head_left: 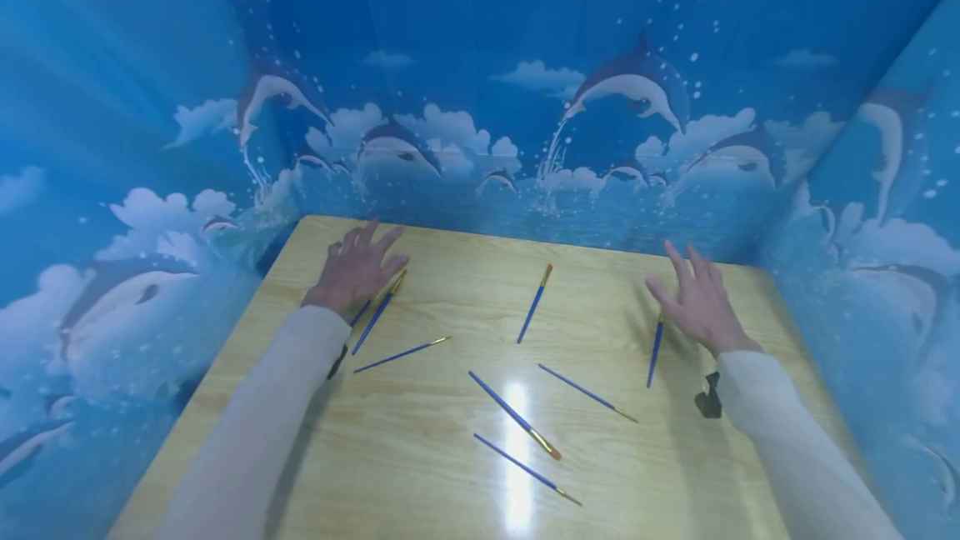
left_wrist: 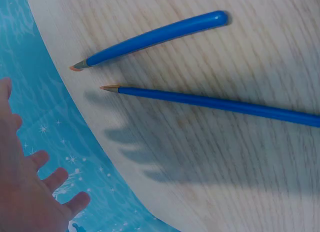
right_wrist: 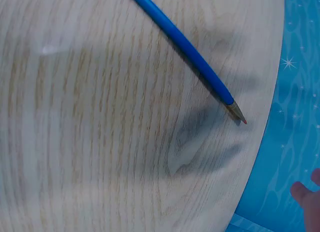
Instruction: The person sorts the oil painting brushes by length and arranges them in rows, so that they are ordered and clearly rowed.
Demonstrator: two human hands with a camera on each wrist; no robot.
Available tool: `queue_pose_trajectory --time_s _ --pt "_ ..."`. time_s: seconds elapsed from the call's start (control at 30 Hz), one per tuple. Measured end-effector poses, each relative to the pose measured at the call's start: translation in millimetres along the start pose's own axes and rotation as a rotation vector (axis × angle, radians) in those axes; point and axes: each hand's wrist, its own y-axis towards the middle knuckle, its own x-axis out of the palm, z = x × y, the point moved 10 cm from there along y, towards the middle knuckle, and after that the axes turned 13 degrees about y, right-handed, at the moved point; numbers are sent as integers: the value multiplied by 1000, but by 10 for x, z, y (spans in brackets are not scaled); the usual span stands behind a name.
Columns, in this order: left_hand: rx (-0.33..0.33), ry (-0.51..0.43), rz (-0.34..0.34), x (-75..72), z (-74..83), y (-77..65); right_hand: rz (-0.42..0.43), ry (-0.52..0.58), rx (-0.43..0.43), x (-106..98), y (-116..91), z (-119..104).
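Note:
My left hand (head_left: 355, 272) hovers with spread fingers over the far left of the table, holding nothing. Beneath and beside it lie two blue paintbrushes; the nearer-to-centre paintbrush (head_left: 380, 312) shows fully, while the other is partly hidden by the hand. Both brushes (left_wrist: 160, 37) show in the left wrist view, where the fingers cast a shadow on the wood. At the right, my right hand (head_left: 701, 304) is raised, fingers apart, above another blue paintbrush (head_left: 655, 354) whose tip it covers in the head view. That brush (right_wrist: 192, 54) lies bare on the wood in the right wrist view.
More blue paintbrushes lie scattered on the wooden table (head_left: 420, 457): one upright in view (head_left: 534, 304), a thin one (head_left: 402, 353) near the left, and a cluster with a wide-tipped brush (head_left: 513, 413) in the middle. A dolphin-printed blue curtain (head_left: 465, 40) encloses the table's back and sides.

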Motion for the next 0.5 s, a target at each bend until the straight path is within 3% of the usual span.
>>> queue_pose_trajectory --time_s 0.17,0.5 --pt "14 -6 0 32 14 -24 3 93 -11 2 -46 21" --pt "31 -62 -22 138 20 -78 -39 111 21 76 -189 126"
